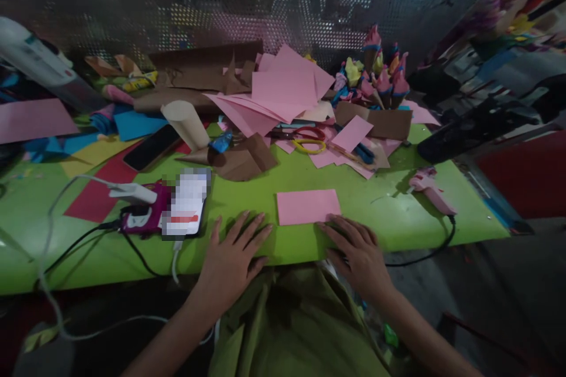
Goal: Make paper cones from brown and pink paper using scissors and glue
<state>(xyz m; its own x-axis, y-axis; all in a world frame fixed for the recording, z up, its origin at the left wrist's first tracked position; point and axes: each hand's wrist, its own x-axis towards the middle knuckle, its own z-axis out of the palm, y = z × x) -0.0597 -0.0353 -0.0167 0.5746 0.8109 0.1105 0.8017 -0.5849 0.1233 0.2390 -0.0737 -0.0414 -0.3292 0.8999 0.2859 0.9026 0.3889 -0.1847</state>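
Note:
A pink paper rectangle (305,206) lies flat near the front of the green table (247,203). My right hand (356,247) rests at its lower right corner, fingertips touching the paper and fingers stretched out. To the left of the paper, my left hand (236,247) lies on the table with its fingers spread and nothing in them. A phone with a lit screen (186,203) sits just beyond the left hand. Right of the right hand is a pink glue gun (433,191) with a black cord.
Pink sheets (283,88), brown paper (245,159) and yellow-and-red-handled scissors (308,141) crowd the back. Small paper cones (384,73) stand behind on the right. A dark phone (150,147), a paper roll (186,123) and a purple power strip (145,218) with cables lie left.

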